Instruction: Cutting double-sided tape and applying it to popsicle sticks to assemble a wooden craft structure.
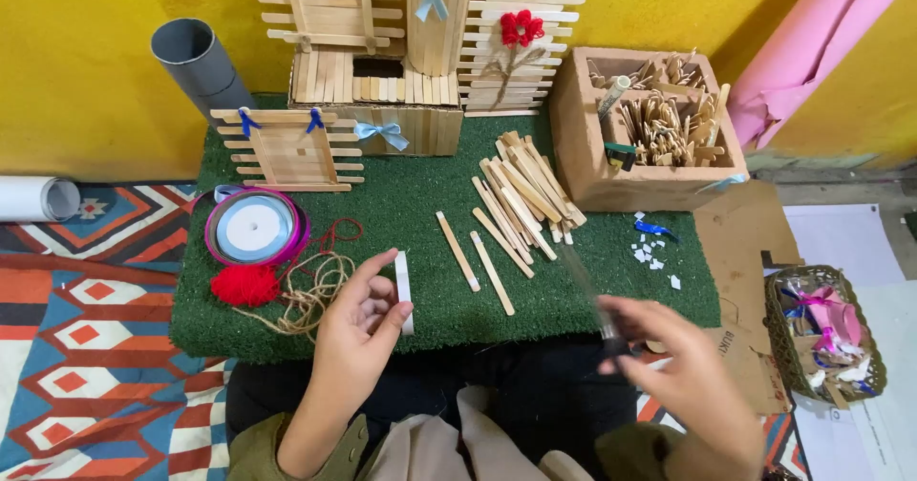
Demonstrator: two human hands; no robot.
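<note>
My left hand (355, 320) holds a flat wooden craft stick (404, 291) upright by its lower part, over the near edge of the green turf mat (420, 204). My right hand (674, 355), blurred by motion, grips a long thin clear stick, apparently a glue stick (585, 285), that points up and left toward the mat. A loose pile of wooden craft sticks (523, 192) lies in the mat's middle, with two single sticks (476, 261) lying apart just left of it.
Stick-built panels and a box with blue bows (373, 61) stand at the mat's back. Ribbon spools (254, 226), red yarn (245, 285) and twine lie left. A cardboard box of sticks (659, 123) stands right; a wicker basket (827, 338) sits far right. A grey tube (196, 61) leans at the wall.
</note>
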